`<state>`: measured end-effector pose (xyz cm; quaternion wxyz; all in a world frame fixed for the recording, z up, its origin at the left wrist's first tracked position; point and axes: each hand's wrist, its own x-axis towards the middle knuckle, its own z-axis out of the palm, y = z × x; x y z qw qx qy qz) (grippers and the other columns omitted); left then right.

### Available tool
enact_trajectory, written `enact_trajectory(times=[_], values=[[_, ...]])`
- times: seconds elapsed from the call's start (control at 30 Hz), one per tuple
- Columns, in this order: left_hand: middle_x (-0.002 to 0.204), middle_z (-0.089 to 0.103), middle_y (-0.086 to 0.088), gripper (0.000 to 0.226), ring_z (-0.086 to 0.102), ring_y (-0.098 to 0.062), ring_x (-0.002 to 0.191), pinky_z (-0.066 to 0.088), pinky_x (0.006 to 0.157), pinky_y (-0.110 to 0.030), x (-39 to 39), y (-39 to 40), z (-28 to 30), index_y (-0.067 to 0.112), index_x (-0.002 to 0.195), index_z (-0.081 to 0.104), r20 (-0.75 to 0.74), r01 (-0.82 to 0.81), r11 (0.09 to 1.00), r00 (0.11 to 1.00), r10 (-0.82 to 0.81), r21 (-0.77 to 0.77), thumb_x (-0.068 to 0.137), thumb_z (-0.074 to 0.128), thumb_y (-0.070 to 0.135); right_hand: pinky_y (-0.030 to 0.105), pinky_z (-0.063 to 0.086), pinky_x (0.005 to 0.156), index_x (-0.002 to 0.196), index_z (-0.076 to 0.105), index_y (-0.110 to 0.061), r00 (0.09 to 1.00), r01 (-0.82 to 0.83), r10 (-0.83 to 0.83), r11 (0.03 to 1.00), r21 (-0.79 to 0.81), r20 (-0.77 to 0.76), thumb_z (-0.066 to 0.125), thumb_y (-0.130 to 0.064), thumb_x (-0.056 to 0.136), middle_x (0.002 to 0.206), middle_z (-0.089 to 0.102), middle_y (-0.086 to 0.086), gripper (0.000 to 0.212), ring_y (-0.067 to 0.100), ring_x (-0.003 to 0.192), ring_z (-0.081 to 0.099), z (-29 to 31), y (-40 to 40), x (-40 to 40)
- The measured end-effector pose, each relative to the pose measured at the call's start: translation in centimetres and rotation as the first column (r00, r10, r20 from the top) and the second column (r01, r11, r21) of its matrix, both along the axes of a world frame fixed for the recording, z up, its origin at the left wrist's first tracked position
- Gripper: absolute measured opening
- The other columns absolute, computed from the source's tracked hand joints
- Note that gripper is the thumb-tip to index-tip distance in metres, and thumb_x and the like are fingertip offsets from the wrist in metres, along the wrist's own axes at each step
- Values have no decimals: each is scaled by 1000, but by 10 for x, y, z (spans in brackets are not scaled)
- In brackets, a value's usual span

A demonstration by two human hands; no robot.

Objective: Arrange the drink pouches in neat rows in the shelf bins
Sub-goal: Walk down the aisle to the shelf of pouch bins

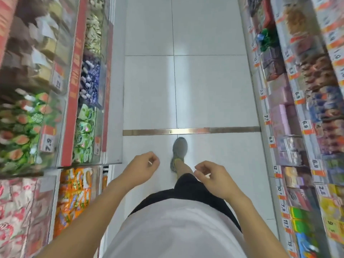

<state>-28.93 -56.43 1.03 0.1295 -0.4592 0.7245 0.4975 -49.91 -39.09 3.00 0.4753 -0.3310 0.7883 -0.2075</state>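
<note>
I look down a shop aisle. My left hand [141, 166] and my right hand [214, 175] hang in front of me over the white floor, fingers loosely curled, holding nothing. On the left, clear shelf bins hold pouches: green ones [84, 131], blue-and-white ones [91, 84], orange ones [74, 194] and green-and-pink ones [20, 127]. Both hands are apart from the bins.
Shelves with price tags [305, 125] and packaged goods line the right side. The white tiled aisle floor [204, 81] runs ahead, crossed by a metal strip [191, 130]. My grey shoe [179, 148] steps just short of the strip.
</note>
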Motion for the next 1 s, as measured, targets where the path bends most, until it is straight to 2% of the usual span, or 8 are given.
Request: enact_trajectory(times=[0.23, 0.4, 0.53, 0.63, 0.77, 1.0], values=[[92, 64, 13, 17, 61, -8, 83, 53, 76, -28, -137, -157, 25, 29, 98, 60, 6, 27, 998, 1000, -27, -65, 96, 48, 41, 21, 50, 82, 103, 66, -24, 997, -62, 60, 997, -38, -51, 62, -36, 95, 96, 66, -18, 15, -3, 91, 63, 13, -174, -143], [97, 63, 14, 16, 59, -4, 85, 48, 75, -23, -205, -274, 28, 29, 103, 61, 25, -2, 996, 1000, 5, -93, 97, 49, 38, 24, 50, 83, 113, 66, -21, 983, -158, 149, 984, -81, -107, 60, -37, 96, 103, 67, -14, 25, 4, 95, 63, 27, -330, -240], [94, 63, 16, 16, 59, -2, 79, 48, 70, -21, -256, -380, 16, 30, 98, 61, 9, -39, 998, 999, 39, -53, 96, 49, 41, 26, 50, 86, 113, 66, -21, 975, -192, 177, 976, -104, -135, 59, -38, 96, 105, 67, -11, 25, 7, 98, 64, 29, -456, -301], [96, 62, 20, 17, 59, 0, 82, 45, 69, -16, -301, -469, 9, 31, 100, 60, -1, -31, 998, 1000, 31, -59, 96, 48, 41, 25, 50, 85, 112, 65, -24, 969, -212, 197, 973, -96, -146, 58, -40, 96, 106, 66, -14, 23, 4, 100, 63, 30, -545, -341], [96, 62, 20, 16, 60, -2, 81, 44, 68, -16, -366, -586, 20, 30, 98, 61, -27, -5, 997, 1000, 3, -77, 96, 48, 39, 15, 47, 82, 111, 66, -25, 995, -75, 68, 993, -95, -78, 60, -38, 96, 103, 68, -17, 21, -7, 97, 61, 44, -635, -396], [92, 63, 18, 15, 61, -6, 78, 50, 67, -23, -520, -788, 35, 30, 93, 61, -40, 88, 988, 995, -94, -131, 94, 49, 39, 12, 45, 79, 107, 66, -30, 993, 66, -70, 997, -45, -94, 60, -42, 94, 100, 68, -20, 19, -9, 95, 61, 40, -757, -519]])
